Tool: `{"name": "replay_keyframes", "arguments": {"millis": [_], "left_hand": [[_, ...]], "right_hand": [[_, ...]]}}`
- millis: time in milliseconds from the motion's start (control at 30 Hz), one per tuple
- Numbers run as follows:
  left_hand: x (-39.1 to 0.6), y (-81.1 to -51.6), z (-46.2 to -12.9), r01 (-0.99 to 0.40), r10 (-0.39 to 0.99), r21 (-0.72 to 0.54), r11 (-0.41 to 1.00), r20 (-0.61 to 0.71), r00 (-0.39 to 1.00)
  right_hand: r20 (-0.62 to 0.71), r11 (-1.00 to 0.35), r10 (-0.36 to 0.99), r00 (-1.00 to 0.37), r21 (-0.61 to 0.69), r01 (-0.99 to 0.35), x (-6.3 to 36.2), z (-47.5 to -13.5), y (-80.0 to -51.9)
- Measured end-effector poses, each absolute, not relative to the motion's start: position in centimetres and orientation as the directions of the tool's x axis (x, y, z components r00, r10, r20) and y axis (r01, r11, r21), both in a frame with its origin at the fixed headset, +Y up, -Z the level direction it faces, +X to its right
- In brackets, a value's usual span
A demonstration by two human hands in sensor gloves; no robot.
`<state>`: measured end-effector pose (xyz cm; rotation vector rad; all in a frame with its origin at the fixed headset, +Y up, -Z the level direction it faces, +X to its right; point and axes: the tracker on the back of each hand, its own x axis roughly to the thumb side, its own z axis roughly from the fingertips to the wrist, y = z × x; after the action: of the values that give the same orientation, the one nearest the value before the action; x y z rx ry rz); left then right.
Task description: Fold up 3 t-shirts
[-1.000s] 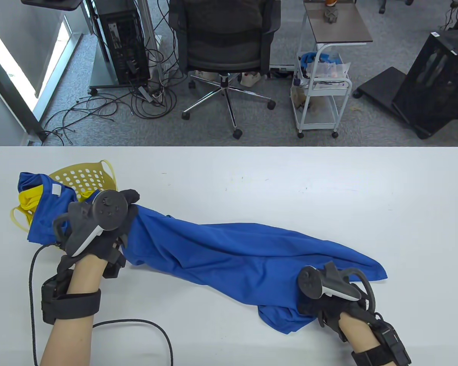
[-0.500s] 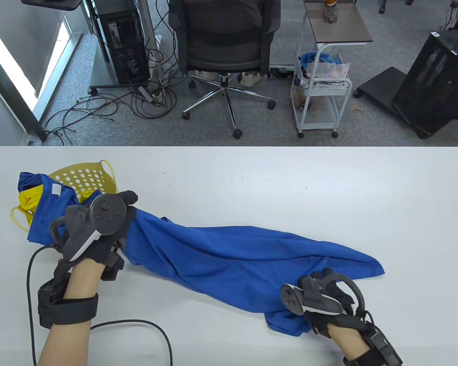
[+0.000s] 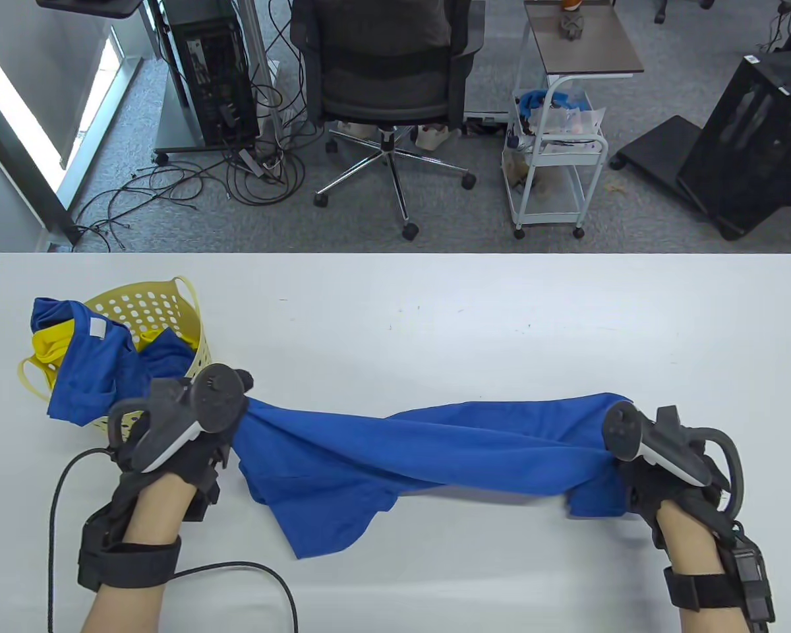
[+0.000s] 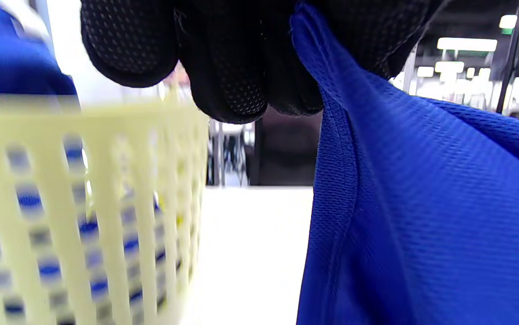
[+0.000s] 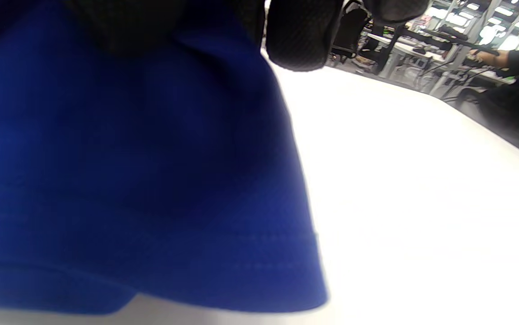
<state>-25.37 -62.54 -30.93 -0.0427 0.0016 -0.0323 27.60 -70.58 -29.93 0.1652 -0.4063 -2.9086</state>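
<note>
A blue t-shirt point(image 3: 428, 455) hangs stretched and twisted between my two hands above the white table point(image 3: 474, 316). My left hand point(image 3: 234, 412) grips its left end beside the basket; the left wrist view shows my gloved fingers point(image 4: 246, 72) closed on the cloth point(image 4: 422, 189). My right hand point(image 3: 623, 461) grips the right end; the right wrist view shows the blue cloth point(image 5: 128, 180) hanging under my fingers point(image 5: 300, 36). A loose flap point(image 3: 323, 521) droops onto the table.
A yellow perforated basket point(image 3: 151, 306) stands at the table's left, with another blue shirt point(image 3: 82, 376) and a yellow garment point(image 3: 46, 346) draped over it. It fills the left of the left wrist view point(image 4: 83, 207). A black cable point(image 3: 237, 570) lies near my left forearm.
My right hand has swung right and away from me, lifting its end. My left hand has moved toward me, away from the basket. The shirt is now pulled taut between them.
</note>
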Motion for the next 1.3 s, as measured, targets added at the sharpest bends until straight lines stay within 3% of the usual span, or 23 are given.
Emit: {"name": "replay_keyframes", "arguments": {"millis": [167,300,433,600,700,867,1000,1300], "left_hand": [[-25.7,-68.9,-32.8,0.008,-0.012,-0.140,0.990,-0.029,0.999],[-26.7,-71.4,-33.2,-0.040,0.033,-0.127,0.991,-0.050,0.998],[-27.7,-72.0,-32.5,-0.109,0.108,-0.039,0.993,-0.032,0.994],[-30.1,-70.2,-30.4,-0.246,0.242,0.066,0.967,0.059,0.968],[-30.4,-70.4,-30.1,-0.266,0.267,-0.030,0.964,0.054,0.962],[-28.9,-73.2,-30.8,-0.016,0.025,-0.248,0.969,0.034,0.999],[-28.0,-74.8,-31.0,0.023,-0.006,-0.295,0.955,0.057,0.998],[-27.1,-72.1,-30.2,-0.149,0.153,-0.047,0.988,0.119,0.981]], "right_hand": [[-0.173,-0.950,-0.242,-0.955,0.240,0.198,28.3,-31.5,-74.0],[-0.201,-0.976,-0.200,-0.959,0.124,0.178,28.3,-31.5,-74.7],[-0.177,-0.989,-0.149,-0.973,0.042,0.144,28.1,-30.6,-72.8],[-0.136,-0.994,-0.077,-0.988,-0.061,0.086,27.6,-28.8,-70.8],[-0.135,-0.996,-0.051,-0.989,-0.069,0.061,27.7,-28.3,-70.9],[-0.139,-0.999,-0.011,-0.990,-0.044,0.017,28.1,-28.0,-71.5],[-0.137,-0.998,0.023,-0.990,-0.053,-0.016,28.3,-27.8,-71.4],[-0.124,-0.997,0.066,-0.990,-0.043,-0.061,28.3,-27.8,-71.3]]}}
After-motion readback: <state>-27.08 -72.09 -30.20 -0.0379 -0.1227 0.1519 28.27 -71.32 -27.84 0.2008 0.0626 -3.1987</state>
